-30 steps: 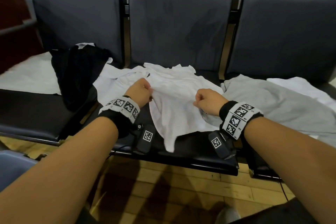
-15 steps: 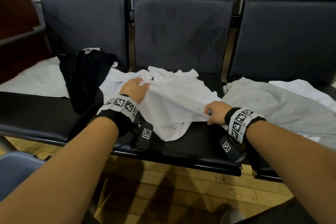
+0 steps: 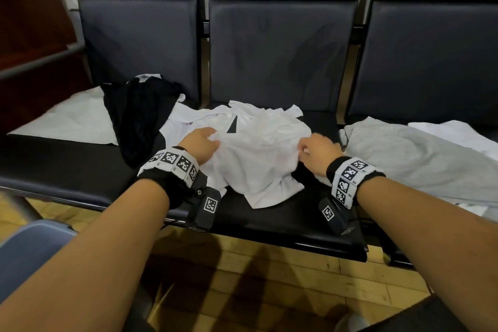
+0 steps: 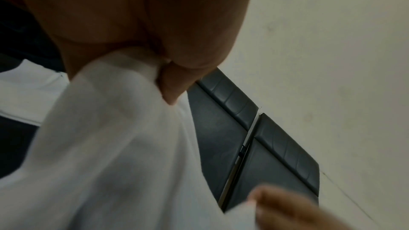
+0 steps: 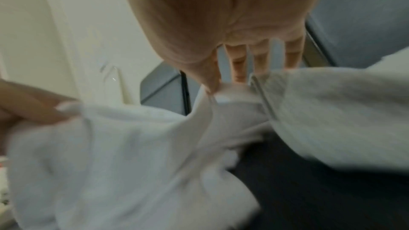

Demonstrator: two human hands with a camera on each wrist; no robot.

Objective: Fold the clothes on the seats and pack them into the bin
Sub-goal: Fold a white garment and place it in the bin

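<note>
Shirt [image 3: 258,153] between both pinching hands [image 3: 258,147]

The upper left of the frame is filled by the left hand [image 4: 137,15], seen from the wrist side. A fold of white cloth [image 4: 106,146] is pinched between the thumb [image 4: 175,83] and the fingers, and the cloth is spread down across the lower left. Dark seat backs [image 4: 254,146], 2 of them divided by a metal strip, are seen at centre right against a pale wall [image 4: 332,41]. The blurred right hand [image 4: 294,211] is seen at the bottom right, touching the cloth's edge.
</note>
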